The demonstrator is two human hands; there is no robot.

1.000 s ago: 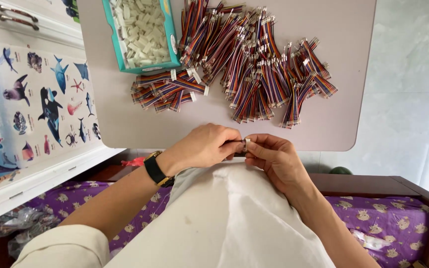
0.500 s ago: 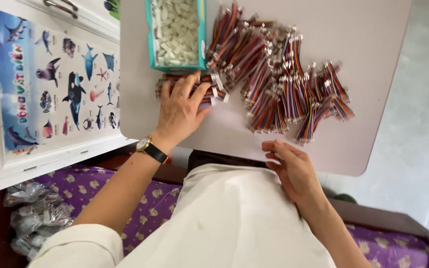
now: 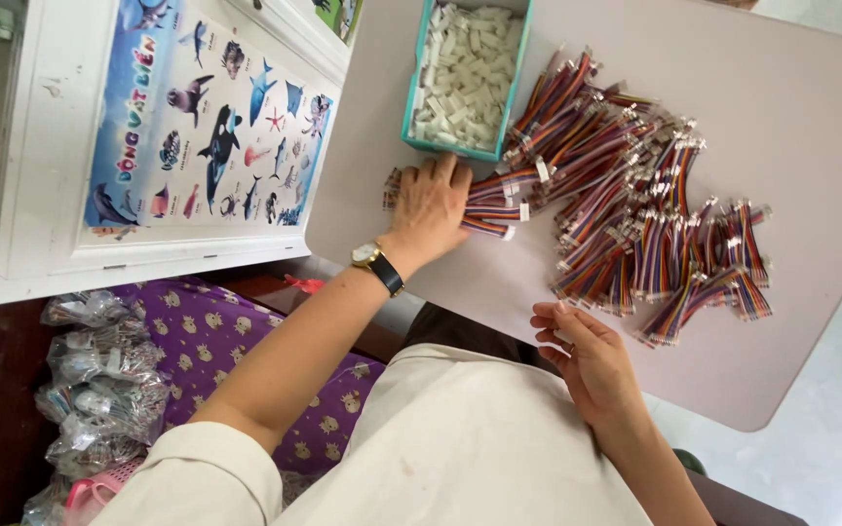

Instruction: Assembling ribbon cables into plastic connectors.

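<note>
My left hand, with a watch on the wrist, lies on a small stack of rainbow-coloured ribbon cables on the pale pink table; its fingers rest on the cable ends. Whether it grips one cannot be told. My right hand hovers at the table's near edge, fingers loosely curled, nothing seen in it. To the right of the left hand spreads a large pile of the same ribbon cables. A teal tray full of small white connectors stands just beyond the left hand.
A white cabinet door with a sea-animal poster stands left of the table. Below it lie clear plastic bags on a purple patterned cloth. Grey floor shows at the right.
My hands were together at my lap holding something small. The left hand then reached out to the cable stack by the tray and stays there; the right hand stayed near the table edge.
</note>
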